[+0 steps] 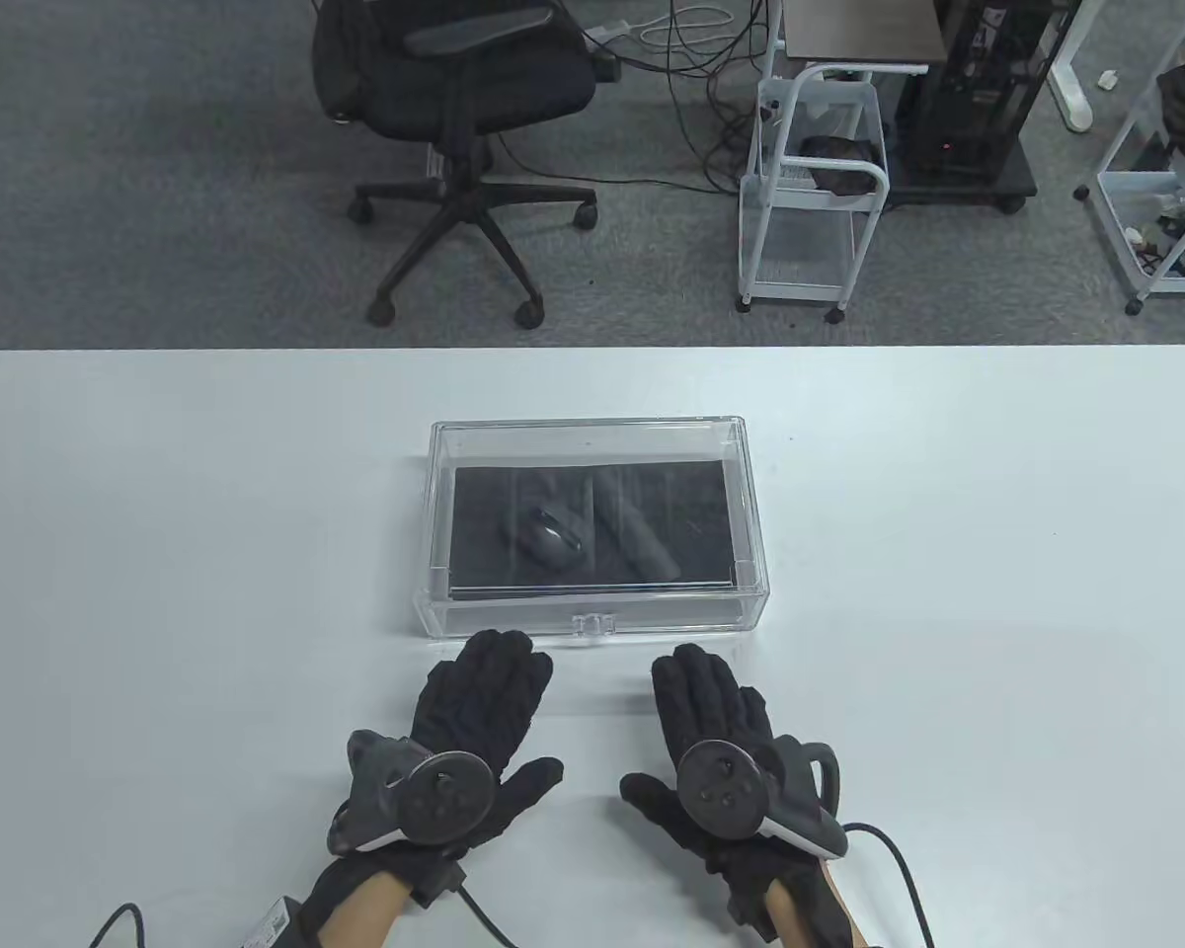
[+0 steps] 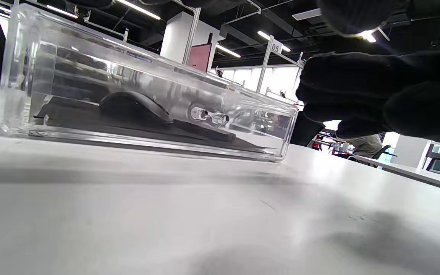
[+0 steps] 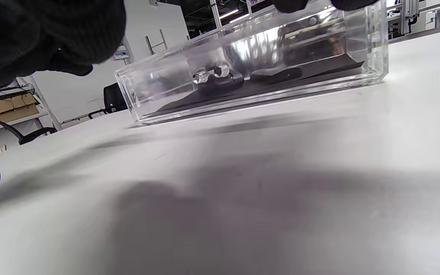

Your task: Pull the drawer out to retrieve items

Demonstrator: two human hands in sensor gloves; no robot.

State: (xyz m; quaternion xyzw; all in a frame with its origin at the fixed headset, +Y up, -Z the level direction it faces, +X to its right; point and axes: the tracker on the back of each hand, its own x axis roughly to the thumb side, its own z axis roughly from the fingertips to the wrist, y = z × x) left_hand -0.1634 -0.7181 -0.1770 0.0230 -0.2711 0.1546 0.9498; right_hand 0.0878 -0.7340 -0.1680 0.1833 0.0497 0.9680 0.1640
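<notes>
A clear acrylic drawer box [image 1: 591, 434] stands shut on the white table, with a small clear handle [image 1: 592, 624] on its near face. Inside, on a black liner, lie a black computer mouse [image 1: 551, 534] and a slim black object [image 1: 642, 545]. My left hand [image 1: 489, 681] lies flat and open on the table just in front of the box, left of the handle. My right hand [image 1: 703, 696] lies flat and open to the right of the handle, a little further back. Neither holds anything. The box also shows in the left wrist view [image 2: 147, 103] and in the right wrist view [image 3: 258, 65].
The white table [image 1: 158, 553] stretches wide on both sides of the box. Beyond its far edge stand an office chair [image 1: 459, 109] and a white wire cart [image 1: 815, 188] on the floor. Cables trail from both wrists at the table's near edge.
</notes>
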